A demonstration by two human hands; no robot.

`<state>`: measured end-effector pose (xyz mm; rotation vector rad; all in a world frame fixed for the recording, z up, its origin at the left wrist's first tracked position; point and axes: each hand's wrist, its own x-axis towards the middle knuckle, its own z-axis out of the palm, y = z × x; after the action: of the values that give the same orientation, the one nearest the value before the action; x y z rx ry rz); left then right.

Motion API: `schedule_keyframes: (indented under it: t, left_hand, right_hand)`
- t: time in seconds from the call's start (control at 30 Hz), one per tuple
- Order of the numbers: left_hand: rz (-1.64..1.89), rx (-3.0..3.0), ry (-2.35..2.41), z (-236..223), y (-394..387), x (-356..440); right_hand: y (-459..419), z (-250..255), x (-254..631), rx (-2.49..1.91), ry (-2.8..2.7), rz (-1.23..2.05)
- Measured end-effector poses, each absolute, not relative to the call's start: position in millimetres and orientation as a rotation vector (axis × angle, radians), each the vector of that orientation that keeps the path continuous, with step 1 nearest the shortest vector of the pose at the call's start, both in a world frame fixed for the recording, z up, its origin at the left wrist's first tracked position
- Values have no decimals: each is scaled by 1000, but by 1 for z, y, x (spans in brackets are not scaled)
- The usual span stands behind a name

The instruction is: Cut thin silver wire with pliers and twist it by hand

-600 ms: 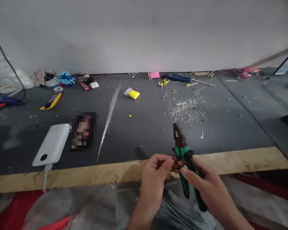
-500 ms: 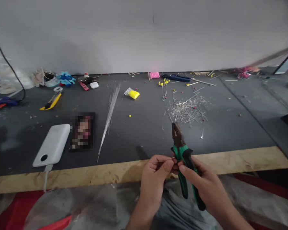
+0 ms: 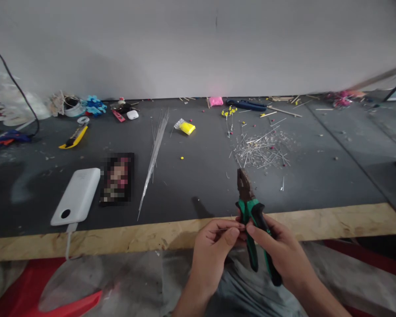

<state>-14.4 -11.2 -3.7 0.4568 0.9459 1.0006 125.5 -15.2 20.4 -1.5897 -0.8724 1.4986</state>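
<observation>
My right hand point(image 3: 282, 248) is wrapped round combination pliers point(image 3: 247, 193) with green and black handles; their dark jaws point away from me and look closed or nearly so. Close beside it, my left hand point(image 3: 213, 253) is pinched shut, thumb against fingers, on a thin wire point(image 3: 221, 229) that shows as a fine pale line. The fingertips of both hands meet next to the pliers' handles, which hide part of what they touch. Beyond the jaws lies a loose pile of short cut wires point(image 3: 262, 149). A bundle of long straight wires point(image 3: 154, 154) rests further left.
Near the left front are a white power bank point(image 3: 77, 196) with a cable and a blurred-out dark rectangle point(image 3: 117, 178). Behind them lies a yellow utility knife point(image 3: 74, 135). A yellow clay packet point(image 3: 186, 127), pink packet point(image 3: 215, 101) and blue tool point(image 3: 246, 105) lie farther back.
The view has shifted slightly, so the table items appear a little further right. My fingertips have moved slightly, and a fine wire now shows across my left fingers. The pliers stay in my right hand.
</observation>
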Motion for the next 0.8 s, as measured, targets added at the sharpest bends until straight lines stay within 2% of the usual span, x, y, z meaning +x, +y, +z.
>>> schedule_keyframes:
  t: [0.2,0.47,0.67,0.8]
  left_hand:
    - [1089,428,990,-7,-7,-20]
    - [1443,449,1138,23,17,-36]
    - [1509,498,1113,30,18,-34]
    - [1516,481,1095,31,17,-33]
  right_hand:
    - [-18,17,126,-1674,-937,1403]
    - [-32,25,128,-1607,-1049,1483]
    - [-39,31,125,-1512,-1150,1560]
    - [-38,30,127,-1536,-1345,1484]
